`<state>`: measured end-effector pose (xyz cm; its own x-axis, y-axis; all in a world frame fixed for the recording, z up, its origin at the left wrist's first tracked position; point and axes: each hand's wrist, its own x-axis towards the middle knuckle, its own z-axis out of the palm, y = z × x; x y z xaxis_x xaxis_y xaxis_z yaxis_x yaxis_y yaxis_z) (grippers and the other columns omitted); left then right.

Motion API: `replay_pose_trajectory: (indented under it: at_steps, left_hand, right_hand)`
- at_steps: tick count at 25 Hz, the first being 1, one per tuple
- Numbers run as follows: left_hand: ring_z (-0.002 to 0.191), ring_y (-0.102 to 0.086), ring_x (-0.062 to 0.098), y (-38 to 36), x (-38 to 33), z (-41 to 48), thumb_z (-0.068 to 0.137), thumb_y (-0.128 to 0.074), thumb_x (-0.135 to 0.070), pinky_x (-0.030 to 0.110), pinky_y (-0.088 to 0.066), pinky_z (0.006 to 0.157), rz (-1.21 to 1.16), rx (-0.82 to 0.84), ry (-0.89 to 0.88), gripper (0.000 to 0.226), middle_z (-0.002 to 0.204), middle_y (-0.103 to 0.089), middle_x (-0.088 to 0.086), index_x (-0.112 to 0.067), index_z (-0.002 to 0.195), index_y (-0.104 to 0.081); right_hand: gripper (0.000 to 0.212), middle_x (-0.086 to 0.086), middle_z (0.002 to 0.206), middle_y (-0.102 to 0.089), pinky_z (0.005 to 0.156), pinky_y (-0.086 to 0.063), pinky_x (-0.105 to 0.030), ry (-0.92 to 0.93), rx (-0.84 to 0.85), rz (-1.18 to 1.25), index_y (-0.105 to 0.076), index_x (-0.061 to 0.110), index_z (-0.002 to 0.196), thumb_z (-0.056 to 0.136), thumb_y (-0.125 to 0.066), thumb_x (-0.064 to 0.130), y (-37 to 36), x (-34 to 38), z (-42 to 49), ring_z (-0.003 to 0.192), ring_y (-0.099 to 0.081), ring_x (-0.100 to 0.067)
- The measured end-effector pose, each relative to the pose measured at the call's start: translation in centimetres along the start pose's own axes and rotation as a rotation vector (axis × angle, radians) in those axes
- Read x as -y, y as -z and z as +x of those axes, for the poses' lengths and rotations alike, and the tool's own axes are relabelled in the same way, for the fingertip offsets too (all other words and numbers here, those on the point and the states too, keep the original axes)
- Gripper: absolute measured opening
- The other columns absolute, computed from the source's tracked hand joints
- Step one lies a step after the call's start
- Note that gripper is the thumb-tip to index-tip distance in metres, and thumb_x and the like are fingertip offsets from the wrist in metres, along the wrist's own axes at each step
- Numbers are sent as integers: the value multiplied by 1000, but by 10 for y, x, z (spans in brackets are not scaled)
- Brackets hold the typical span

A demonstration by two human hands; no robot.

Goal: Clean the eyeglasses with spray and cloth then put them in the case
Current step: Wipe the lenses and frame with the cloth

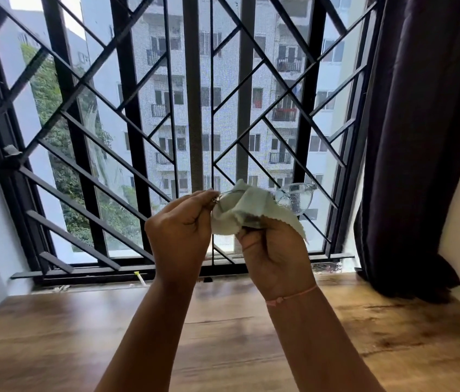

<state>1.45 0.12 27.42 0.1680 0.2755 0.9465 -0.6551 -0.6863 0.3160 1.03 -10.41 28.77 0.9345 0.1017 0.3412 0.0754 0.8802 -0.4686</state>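
I hold a pair of clear-framed eyeglasses (294,198) up in front of the window, above the wooden table. My left hand (179,230) pinches the left hinge end of the frame. My right hand (272,256) grips a pale green cloth (244,213) with a zigzag edge, wrapped over the left lens. The right lens is bare and shows droplets. The spray bottle and the case are out of view.
A wooden table (223,329) runs below my arms to the window sill. A black metal grille (127,114) covers the window ahead. A dark curtain (421,137) hangs at the right. White walls close in on the left and right.
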Motion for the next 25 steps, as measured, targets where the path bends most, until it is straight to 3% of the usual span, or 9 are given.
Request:
replay_pose_trajectory:
  at_steps: [3, 6, 13, 17, 19, 20, 22, 25]
  left_hand:
    - [84, -62, 3, -1, 2, 1, 72, -62, 6, 3, -46, 76, -27, -3, 22, 19, 81, -67, -3, -4, 84, -74]
    - [84, -62, 3, -3, 3, -5, 71, -67, 8, 3, -46, 76, -27, -5, 14, 18, 82, -65, -4, -3, 84, -73]
    - [85, -62, 6, -6, 4, -17, 76, -61, -3, 2, -45, 75, 4, 8, 12, 15, 77, -73, 9, -3, 83, -74]
    - [84, -62, 6, -6, 6, -14, 70, -66, 9, 3, -45, 76, 25, 1, 21, 20, 77, -73, 9, -4, 83, -74]
    - [82, -63, 7, -5, 9, -13, 69, -68, 11, 7, -48, 74, 27, -12, 24, 21, 77, -73, 9, -4, 83, -74]
    - [81, -63, 7, -4, 10, -14, 69, -68, 10, 7, -48, 73, 25, -16, 21, 20, 77, -72, 9, -3, 82, -74]
    - [82, -62, 5, -3, 10, -17, 69, -69, 9, 4, -47, 74, 22, -22, 12, 18, 77, -71, 6, -3, 82, -74]
    - [85, -59, 1, -3, 9, -26, 69, -70, 7, 0, -44, 77, 11, -15, 10, 16, 80, -67, 0, -2, 81, -73]
  right_hand:
    - [23, -8, 71, -72, 65, -58, -26, -41, -17, -47, -73, 6, 67, 69, -60, -13, 10, -4, -5, 66, -69, -17]
    - [35, -4, 62, -70, 56, -56, -22, -61, -97, -40, -71, 7, 60, 33, -71, -16, 20, -11, -9, 59, -68, -13]
    - [25, -3, 62, -68, 53, -54, -20, 14, -170, -37, -66, 5, 68, 78, -53, -14, 9, -18, -2, 57, -66, -13]
    - [24, -2, 55, -64, 41, -46, -15, -59, -203, -38, -68, 10, 66, 78, -54, -5, 9, -10, -1, 46, -58, -10]
    - [34, -5, 59, -65, 46, -51, -18, -63, -208, 38, -69, 11, 60, 77, -50, -12, 15, -6, 0, 50, -61, -13]
    - [29, -7, 61, -66, 50, -54, -21, -44, -183, 63, -69, 9, 62, 73, -53, -12, 17, -5, -2, 52, -64, -15]
    - [19, -7, 62, -67, 55, -56, -25, -7, -93, 7, -69, 9, 69, 63, -59, -7, 17, -6, -9, 55, -65, -19]
    - [24, 2, 57, -65, 58, -56, -25, -24, -114, -101, -70, 17, 55, 58, -62, -6, 24, -15, -13, 55, -63, -14]
